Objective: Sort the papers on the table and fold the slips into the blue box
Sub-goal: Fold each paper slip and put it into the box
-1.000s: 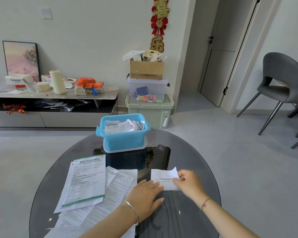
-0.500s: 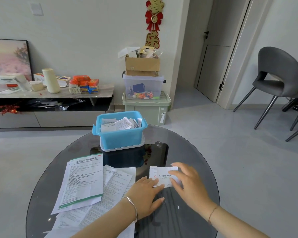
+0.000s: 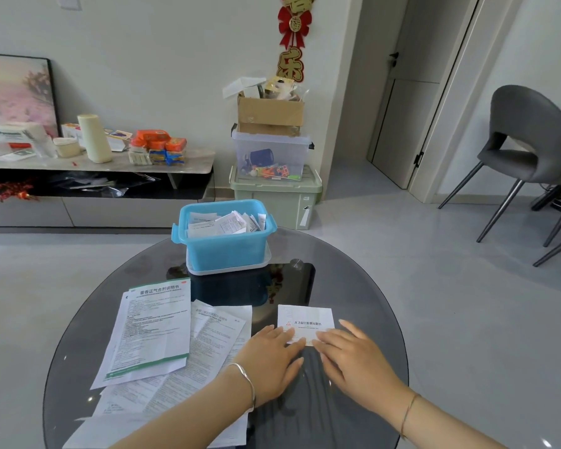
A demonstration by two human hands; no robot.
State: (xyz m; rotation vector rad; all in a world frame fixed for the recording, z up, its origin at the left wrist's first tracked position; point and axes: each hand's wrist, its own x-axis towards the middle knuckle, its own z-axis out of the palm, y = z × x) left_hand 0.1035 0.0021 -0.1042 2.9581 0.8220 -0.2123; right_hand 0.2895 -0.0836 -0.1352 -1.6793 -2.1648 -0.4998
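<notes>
Table (image 3: pixel 353 280): slip (image 3: pixel 305 320) seemingly under left grip (image 3: pixel 272 358), right grip (image 3: pixel 353 361).

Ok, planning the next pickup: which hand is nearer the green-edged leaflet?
Left. The left hand lies just right of the green-edged leaflet; the right hand is farther right.

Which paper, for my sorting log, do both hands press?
The small white slip, pressed by the left hand and right hand; the large leaflets, one green-edged, lie to its left.
</notes>
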